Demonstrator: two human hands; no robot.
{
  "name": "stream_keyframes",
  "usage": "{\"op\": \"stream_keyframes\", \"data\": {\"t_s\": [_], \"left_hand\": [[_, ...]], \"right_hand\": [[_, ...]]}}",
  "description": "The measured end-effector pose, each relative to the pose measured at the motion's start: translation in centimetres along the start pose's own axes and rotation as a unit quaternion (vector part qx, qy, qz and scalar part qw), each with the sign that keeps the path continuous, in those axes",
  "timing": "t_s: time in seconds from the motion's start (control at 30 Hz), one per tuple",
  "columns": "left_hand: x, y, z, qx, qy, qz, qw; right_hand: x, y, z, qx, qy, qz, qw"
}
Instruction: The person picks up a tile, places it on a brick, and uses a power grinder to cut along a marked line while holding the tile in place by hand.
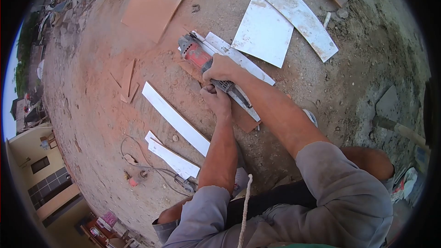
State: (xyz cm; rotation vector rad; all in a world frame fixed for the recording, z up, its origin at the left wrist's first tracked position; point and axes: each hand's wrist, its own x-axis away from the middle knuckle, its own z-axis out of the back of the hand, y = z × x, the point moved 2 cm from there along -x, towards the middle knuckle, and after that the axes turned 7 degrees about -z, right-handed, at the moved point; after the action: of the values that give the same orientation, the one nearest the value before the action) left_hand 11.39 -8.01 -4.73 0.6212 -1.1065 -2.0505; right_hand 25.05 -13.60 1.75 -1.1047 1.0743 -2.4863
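Note:
My right hand (223, 69) is wrapped round the body of a red and black angle grinder (197, 56), whose head points up and to the left. The grinder lies over a narrow strip of white tile (241, 101), and its disc is mostly hidden. Just below the grinder's rear end, my left hand (217, 100) has its fingers curled in close to the tile; what they grip, if anything, is hidden. Another white tile strip (239, 59) lies along the grinder's right side. Reddish dust covers the ground around the grinder head.
A large dust-covered tile (158, 4) lies ahead, with a white tile piece (264, 32) and a curved white piece (298, 16) to its right. Cut strips (177, 119) and a shorter offcut (172, 156) lie left of my arms, near a cable (158, 169) on the dirt.

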Motion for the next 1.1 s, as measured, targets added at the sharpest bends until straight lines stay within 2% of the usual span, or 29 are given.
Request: {"op": "stream_keyframes", "data": {"t_s": [0.23, 0.3, 0.63, 0.7, 1.1], "left_hand": [[0.0, -0.3, 0.0, 0.004, 0.0, 0.008, 1.0], [0.0, -0.4, 0.1, 0.022, -0.03, 0.017, 0.999], [-0.1, -1.2, 0.0, -0.007, -0.02, -0.004, 1.0], [-0.1, -1.6, -0.2, 0.014, -0.026, -0.004, 1.0], [0.0, -1.7, -0.3, 0.071, -0.04, -0.01, 0.997]], "right_hand": [[0.1, 0.0, 0.1, 0.003, -0.004, 0.004, 1.0], [0.1, 0.1, 0.2, 0.003, -0.004, 0.004, 1.0], [0.3, 0.7, -0.3, -0.018, -0.015, 0.004, 1.0], [0.4, 0.8, -0.4, -0.009, 0.006, 0.008, 1.0], [1.1, 1.2, -0.3, 0.007, -0.005, -0.003, 1.0]]}}
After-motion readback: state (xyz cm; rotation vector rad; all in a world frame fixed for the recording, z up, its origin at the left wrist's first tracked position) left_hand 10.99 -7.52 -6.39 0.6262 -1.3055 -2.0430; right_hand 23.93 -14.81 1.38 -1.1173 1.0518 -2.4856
